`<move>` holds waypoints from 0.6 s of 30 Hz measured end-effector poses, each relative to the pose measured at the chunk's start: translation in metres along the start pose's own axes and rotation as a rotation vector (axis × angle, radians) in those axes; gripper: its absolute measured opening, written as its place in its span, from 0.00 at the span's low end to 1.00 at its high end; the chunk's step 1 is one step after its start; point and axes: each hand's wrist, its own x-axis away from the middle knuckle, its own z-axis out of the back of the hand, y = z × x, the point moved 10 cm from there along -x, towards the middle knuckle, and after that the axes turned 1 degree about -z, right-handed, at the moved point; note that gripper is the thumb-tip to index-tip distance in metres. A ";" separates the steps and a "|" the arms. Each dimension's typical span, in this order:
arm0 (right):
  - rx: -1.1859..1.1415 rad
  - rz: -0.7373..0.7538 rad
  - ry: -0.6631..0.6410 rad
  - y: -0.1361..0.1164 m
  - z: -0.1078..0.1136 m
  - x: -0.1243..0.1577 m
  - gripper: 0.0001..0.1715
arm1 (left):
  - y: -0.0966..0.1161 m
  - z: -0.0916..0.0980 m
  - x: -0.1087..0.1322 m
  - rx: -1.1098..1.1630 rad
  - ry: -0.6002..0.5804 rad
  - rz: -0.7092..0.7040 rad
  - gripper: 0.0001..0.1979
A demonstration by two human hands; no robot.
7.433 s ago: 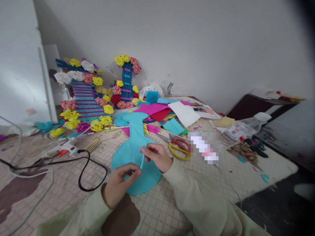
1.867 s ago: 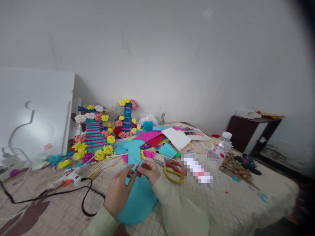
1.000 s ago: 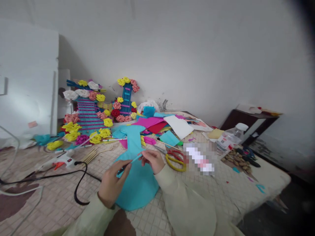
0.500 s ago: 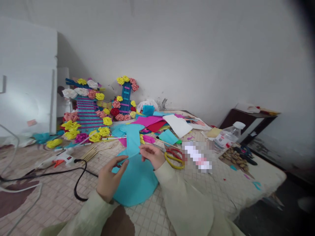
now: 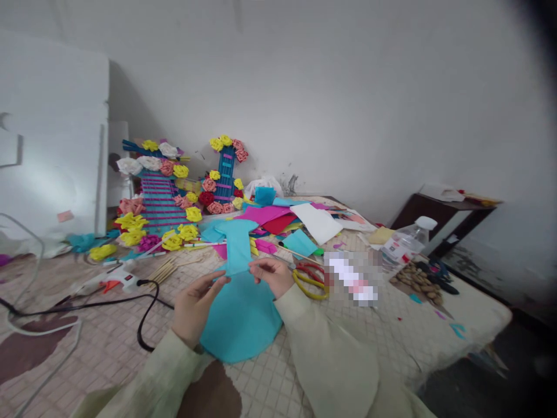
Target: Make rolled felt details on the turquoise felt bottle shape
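Across your grid-patterned tabletop, 2 rose-trimmed panels stand by the wall. Your left hand and right hand pinch opposite ends of a thin turquoise strip above the round-bottomed turquoise cutout.

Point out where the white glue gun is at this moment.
In the head view, the glue gun is on the table at picture left, beyond and to the left of the left hand, with thin wooden sticks just to its right.
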 end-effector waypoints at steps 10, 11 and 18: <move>0.078 -0.048 -0.016 0.015 0.006 -0.007 0.14 | -0.010 0.002 -0.011 -0.130 -0.023 -0.025 0.17; 0.084 -0.051 -0.014 0.017 0.007 -0.008 0.13 | -0.011 0.002 -0.012 -0.143 -0.023 -0.031 0.17; 0.127 -0.046 0.003 0.022 0.017 -0.014 0.12 | -0.012 0.000 -0.015 -0.218 -0.035 -0.069 0.15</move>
